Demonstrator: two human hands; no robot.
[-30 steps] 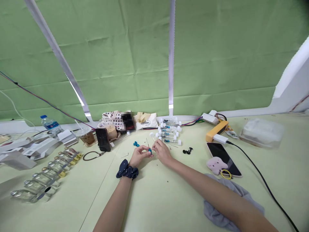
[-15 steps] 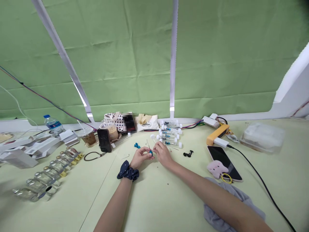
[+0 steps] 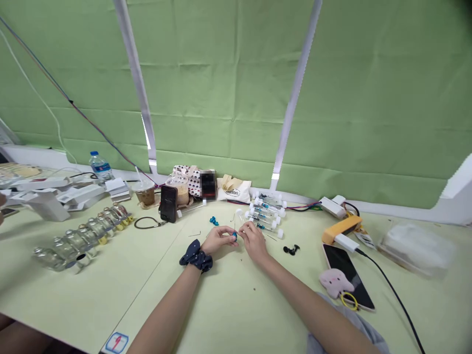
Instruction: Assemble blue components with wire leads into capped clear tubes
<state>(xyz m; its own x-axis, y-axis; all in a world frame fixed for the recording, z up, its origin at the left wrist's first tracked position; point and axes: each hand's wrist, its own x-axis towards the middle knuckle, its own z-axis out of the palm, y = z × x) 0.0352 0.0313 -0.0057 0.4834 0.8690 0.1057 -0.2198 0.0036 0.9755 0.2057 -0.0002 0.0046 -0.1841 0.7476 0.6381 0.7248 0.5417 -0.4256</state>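
My left hand (image 3: 217,239) is closed, pinching a small shiny blue part (image 3: 235,236) between thumb and fingertips. From the blue part rises a thin rod (image 3: 234,222), too fine to name. Right beside it, the fingers of my right hand (image 3: 253,242) are bent together at the blue part; whatever they hold is hidden. More blue parts (image 3: 214,221) lie just beyond my left hand. A thin bent metal key (image 3: 194,234) rests to its left. Clear tubes with white caps (image 3: 263,214) are stacked past my right hand, some with blue pieces inside. Black round-headed parts (image 3: 292,250) lie to the right.
Glass jars (image 3: 83,236) stand in a row at left, near white boxes (image 3: 79,196), a drink cup (image 3: 145,193) and an upright phone (image 3: 168,204). At right are a yellow power strip (image 3: 341,229), a tablet-like device (image 3: 350,275) and a black cable (image 3: 394,290).
The head view has turned left, so the table's near left edge and a bit of another person's hand at far left now show. Both my hands stay together at the blue part.
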